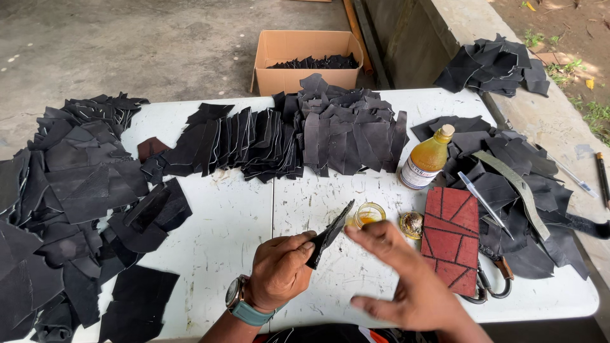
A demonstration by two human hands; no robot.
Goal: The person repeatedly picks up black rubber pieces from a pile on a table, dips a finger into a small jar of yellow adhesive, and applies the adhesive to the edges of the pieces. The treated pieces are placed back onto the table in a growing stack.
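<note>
— White table outdoors, heaped with black leather. Far left: loose pile. Middle: overlapped rows, box behind.

— Left hand?

— Clamped on one black piece, held edge-up near table centre. Right hand open, fingers spread, blurred, holding nothing, just beside small glue dish.

— Further right?

— Amber bottle, red cutting block, scissors, more scraps.

— Risks?

— Could knock over dish with that moving hand; glue could spill onto table. Could smear glue onto good face if piece slips.
</note>
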